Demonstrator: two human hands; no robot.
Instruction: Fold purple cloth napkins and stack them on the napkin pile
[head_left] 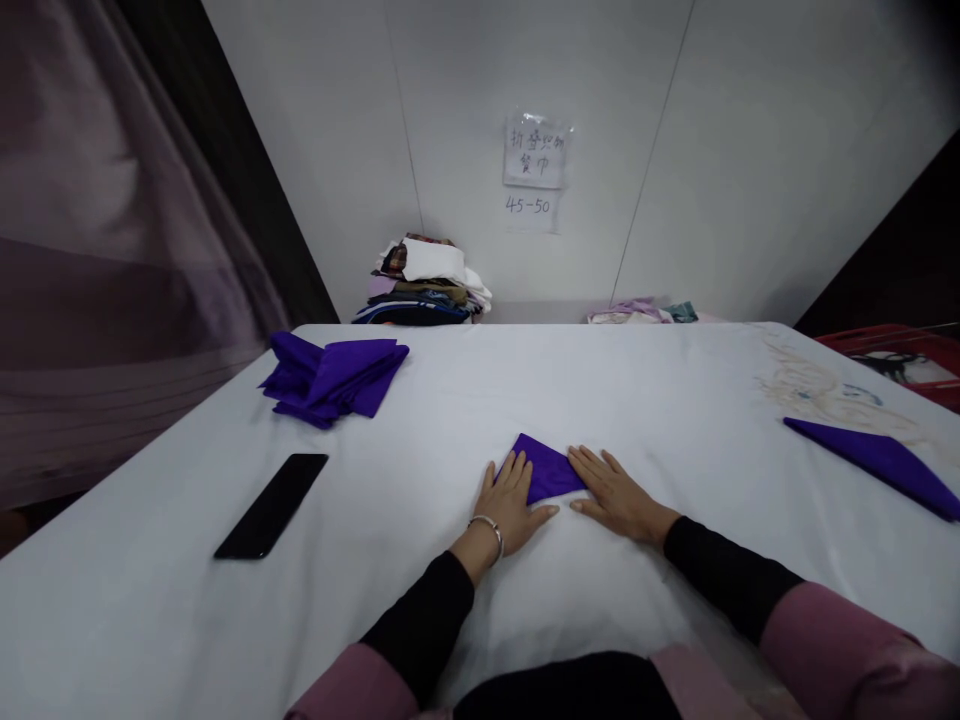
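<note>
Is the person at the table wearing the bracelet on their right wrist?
No, the bracelet is at the wrist of the left hand, which rests partly on the folded purple cloth.

The folded purple cloth [553, 473] looks smooth. From it, the black phone [272, 507] at nine o'clock is shiny; at twelve, the sign [534, 160] is paper.

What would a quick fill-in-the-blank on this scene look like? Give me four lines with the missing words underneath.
1. The left hand and right hand touch a cloth coloured ____.
2. The bracelet circles the ____ wrist.
3. The numbers on the wall paper read ____.
4. The table is covered in cloth of the colour ____.

Missing words: purple; left; 45-50; white.
</note>
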